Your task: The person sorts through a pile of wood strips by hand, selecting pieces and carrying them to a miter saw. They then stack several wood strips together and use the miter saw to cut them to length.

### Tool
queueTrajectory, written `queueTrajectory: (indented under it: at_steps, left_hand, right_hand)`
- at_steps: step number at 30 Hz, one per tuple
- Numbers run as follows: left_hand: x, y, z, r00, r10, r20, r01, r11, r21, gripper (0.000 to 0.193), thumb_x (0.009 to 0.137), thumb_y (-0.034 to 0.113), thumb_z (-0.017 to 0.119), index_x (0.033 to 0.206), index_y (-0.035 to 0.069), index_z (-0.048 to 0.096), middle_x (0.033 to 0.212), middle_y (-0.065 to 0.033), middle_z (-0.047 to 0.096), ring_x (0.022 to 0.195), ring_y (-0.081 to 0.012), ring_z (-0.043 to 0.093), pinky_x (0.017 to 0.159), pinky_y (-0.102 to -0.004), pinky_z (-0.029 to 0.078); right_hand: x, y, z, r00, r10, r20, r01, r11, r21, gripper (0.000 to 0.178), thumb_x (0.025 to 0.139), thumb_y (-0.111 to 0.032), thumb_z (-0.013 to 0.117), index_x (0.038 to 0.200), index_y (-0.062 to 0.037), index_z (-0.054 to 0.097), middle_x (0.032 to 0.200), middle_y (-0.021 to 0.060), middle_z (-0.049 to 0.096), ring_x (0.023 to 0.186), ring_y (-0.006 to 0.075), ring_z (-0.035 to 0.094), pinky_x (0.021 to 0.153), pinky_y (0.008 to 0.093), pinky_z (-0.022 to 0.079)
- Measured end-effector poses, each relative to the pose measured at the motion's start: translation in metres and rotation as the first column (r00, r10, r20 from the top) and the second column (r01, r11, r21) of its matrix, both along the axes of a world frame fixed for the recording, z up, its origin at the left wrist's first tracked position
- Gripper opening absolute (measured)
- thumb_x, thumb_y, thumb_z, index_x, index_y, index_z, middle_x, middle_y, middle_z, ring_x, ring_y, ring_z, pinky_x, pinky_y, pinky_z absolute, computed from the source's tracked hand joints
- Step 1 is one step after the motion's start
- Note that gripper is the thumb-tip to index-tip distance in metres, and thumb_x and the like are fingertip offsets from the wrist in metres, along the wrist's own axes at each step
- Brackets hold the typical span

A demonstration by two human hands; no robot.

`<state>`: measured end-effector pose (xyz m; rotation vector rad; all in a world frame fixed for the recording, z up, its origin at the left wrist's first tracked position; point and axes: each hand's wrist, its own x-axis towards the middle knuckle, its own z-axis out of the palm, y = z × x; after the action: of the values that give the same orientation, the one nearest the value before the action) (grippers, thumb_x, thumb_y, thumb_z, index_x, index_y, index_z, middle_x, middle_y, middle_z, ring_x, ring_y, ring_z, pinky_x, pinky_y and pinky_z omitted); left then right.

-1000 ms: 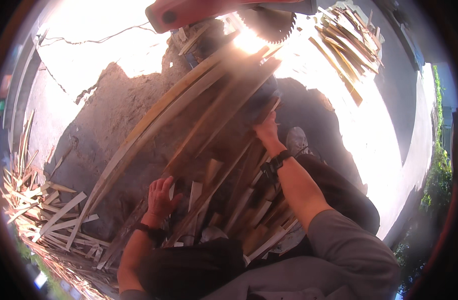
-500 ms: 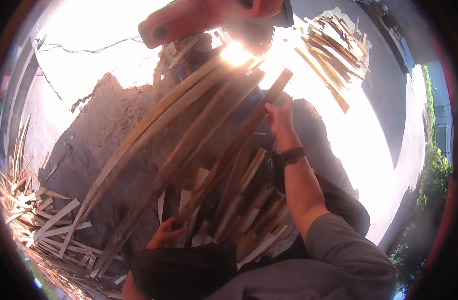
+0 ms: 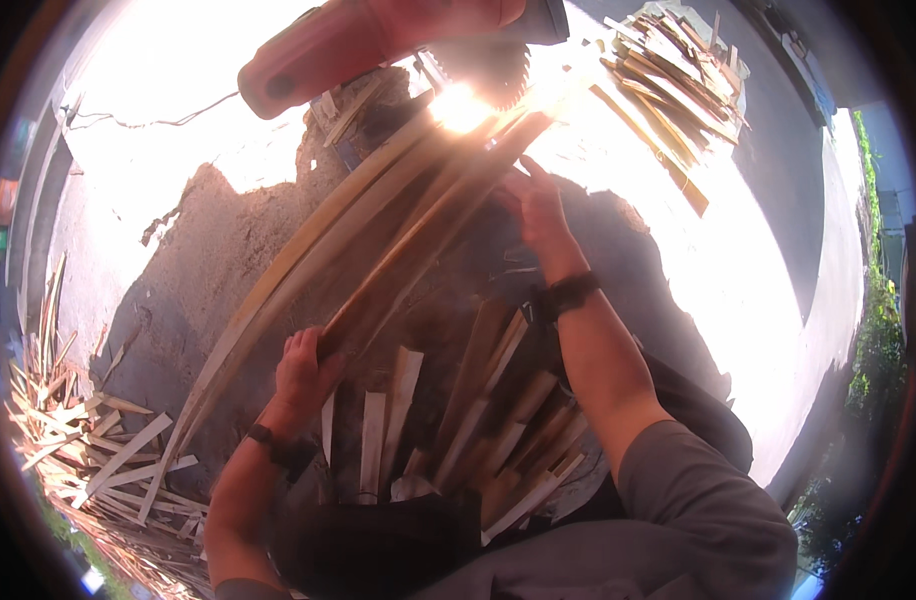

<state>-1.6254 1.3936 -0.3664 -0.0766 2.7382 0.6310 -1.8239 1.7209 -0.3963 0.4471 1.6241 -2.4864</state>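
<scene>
A reddish-brown wooden strip (image 3: 408, 260) slants from lower left to upper right in front of me. My left hand (image 3: 306, 370) is closed around its near end. Close to the far end, my right hand (image 3: 540, 205) grips the strip's right side, with some fingers hidden by the wood. Beyond that end is a red power saw (image 3: 348, 50) with a round toothed blade (image 3: 503, 75). Glare washes out the spot under the blade, so I cannot tell whether the strip touches it. Long pale strips (image 3: 278, 265) lie to the left, running up toward the saw.
Cut wood pieces (image 3: 488, 400) lie in a row near my legs. A heap of thin offcuts (image 3: 98, 440) spreads at the lower left. Another pile of strips (image 3: 673, 85) is at the upper right. A cord (image 3: 158, 122) runs left from the saw.
The held strip has moved up and left toward the saw blade. My left hand has risen with its near end; my right hand has shifted left and slightly up.
</scene>
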Motion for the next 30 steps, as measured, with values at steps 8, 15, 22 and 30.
queueTrajectory:
  at_steps: [8,15,22,30]
  left_hand:
    - [-0.042,0.041,-0.032,0.988,-0.142,-0.066,0.125,0.969,-0.213,0.097,0.054,0.030,0.080,0.133,0.008,0.029,0.125,-0.0164,0.036,0.116,-0.0339,0.035,0.098,-0.0457,0.026]
    - [-0.076,-0.003,-0.043,0.910,-0.094,-0.404,0.049,0.992,-0.119,0.084,0.064,0.031,0.074,0.132,0.007,0.031,0.126,-0.0176,0.037,0.116,-0.0358,0.035,0.097,-0.0458,0.028]
    - [-0.110,-0.109,-0.086,0.984,0.170,-0.060,-0.179,0.961,-0.210,0.059,0.079,0.037,0.060,0.125,0.005,0.042,0.108,-0.0168,0.053,0.106,-0.0344,0.047,0.093,-0.0431,0.034]
    - [-0.123,-0.062,-0.088,0.980,0.198,0.030,-0.201,0.965,0.169,0.037,0.089,0.032,0.047,0.099,-0.003,0.052,0.093,-0.0194,0.057,0.088,-0.0315,0.053,0.077,-0.0374,0.040]
  right_hand:
    - [0.066,-0.053,-0.002,0.979,0.190,0.072,-0.188,0.715,0.673,0.026,0.078,-0.018,0.062,0.093,0.0011,0.054,0.080,0.0077,0.058,0.065,0.0156,0.057,0.054,0.0303,0.045]
    - [0.113,-0.074,-0.141,0.924,0.223,0.309,-0.314,0.905,0.287,0.036,0.081,-0.024,0.061,0.103,0.0033,0.050,0.081,0.0092,0.058,0.067,0.0184,0.058,0.054,0.0323,0.048]
    - [0.112,-0.129,-0.074,0.804,0.285,0.522,-0.323,0.946,-0.019,0.052,0.084,-0.027,0.060,0.124,-0.0061,0.034,0.116,0.0113,0.047,0.099,0.0232,0.052,0.067,0.0377,0.054]
    - [0.136,-0.168,-0.099,0.938,0.079,0.337,-0.148,0.972,0.185,0.064,0.083,-0.029,0.060,0.129,0.0011,0.027,0.117,0.0170,0.049,0.102,0.0262,0.050,0.079,0.0325,0.042]
